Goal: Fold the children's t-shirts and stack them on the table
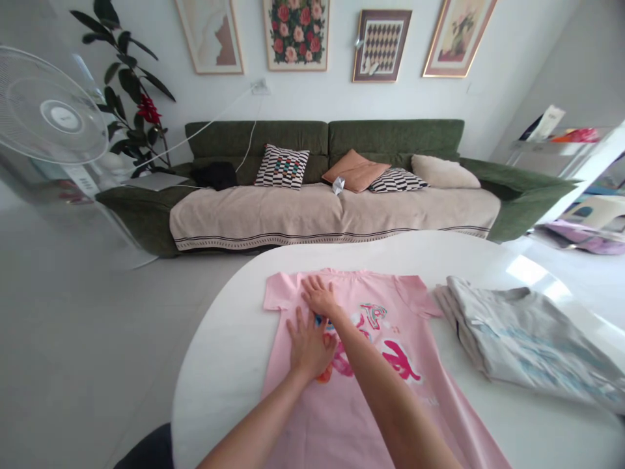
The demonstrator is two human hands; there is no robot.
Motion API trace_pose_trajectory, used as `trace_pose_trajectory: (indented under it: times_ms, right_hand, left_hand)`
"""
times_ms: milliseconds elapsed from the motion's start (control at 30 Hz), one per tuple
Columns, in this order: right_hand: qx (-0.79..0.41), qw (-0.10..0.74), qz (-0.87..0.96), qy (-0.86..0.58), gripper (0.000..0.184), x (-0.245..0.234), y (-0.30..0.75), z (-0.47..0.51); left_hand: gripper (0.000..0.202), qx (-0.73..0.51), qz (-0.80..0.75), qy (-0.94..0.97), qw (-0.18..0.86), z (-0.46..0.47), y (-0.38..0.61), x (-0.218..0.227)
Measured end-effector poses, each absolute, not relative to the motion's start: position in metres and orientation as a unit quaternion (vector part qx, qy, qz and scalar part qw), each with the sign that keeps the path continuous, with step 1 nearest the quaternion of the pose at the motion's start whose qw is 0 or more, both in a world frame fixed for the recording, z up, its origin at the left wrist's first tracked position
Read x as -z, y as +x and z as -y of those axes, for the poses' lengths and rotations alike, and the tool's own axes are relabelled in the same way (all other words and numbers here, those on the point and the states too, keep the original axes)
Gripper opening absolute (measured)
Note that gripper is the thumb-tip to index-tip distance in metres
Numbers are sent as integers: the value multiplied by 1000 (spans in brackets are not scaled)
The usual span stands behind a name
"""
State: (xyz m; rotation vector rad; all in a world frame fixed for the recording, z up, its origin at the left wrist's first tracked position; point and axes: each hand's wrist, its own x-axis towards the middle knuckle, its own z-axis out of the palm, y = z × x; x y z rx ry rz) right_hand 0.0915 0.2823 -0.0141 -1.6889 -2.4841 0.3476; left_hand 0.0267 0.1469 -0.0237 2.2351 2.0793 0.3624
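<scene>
A pink short-sleeved T-shirt (410, 312) with a bright printed design lies spread on the white table (215, 365), its neckline toward the far edge and its lower part running out of view. My left hand (310, 345) rests flat on the upper left of the shirt, fingers spread, partly over the print. Just beyond it, my right hand (319, 296) presses flat near the left shoulder, fingers extended. Neither hand grips the cloth. My right forearm crosses over the printed design and hides some of it.
Folded grey clothes (522, 339) are stacked on the right of the table. Beyond the table stands a green sofa (258, 140) with a beige cover and several cushions. A white fan (63, 117) is at the left, near a dark-leaved plant (129, 81).
</scene>
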Motion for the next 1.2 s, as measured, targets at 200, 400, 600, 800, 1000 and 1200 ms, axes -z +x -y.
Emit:
trace_pose_trajectory:
  times_ms: [200, 400, 600, 800, 1000, 1200]
  right_hand:
    - [-107, 73, 797, -589, 51, 14, 91, -297]
    - [-30, 114, 628, -769, 53, -10, 221, -280]
    - [-68, 109, 532, -837, 41, -17, 334, -257]
    - [-107, 119, 569, -807, 32, -1, 334, -265]
    - [-74, 175, 609, -770, 28, -2, 324, -269]
    - [9, 237, 559, -795, 41, -28, 340, -262]
  left_hand:
    - [57, -112, -679, 725, 22, -147, 27, 21]
    - [60, -123, -674, 727, 40, -147, 26, 23]
    - [60, -133, -675, 725, 43, -148, 27, 23]
    - [60, -115, -681, 722, 40, -147, 28, 21]
    - [59, -115, -684, 720, 24, -148, 28, 26]
    - [60, -119, -680, 724, 20, -149, 28, 27]
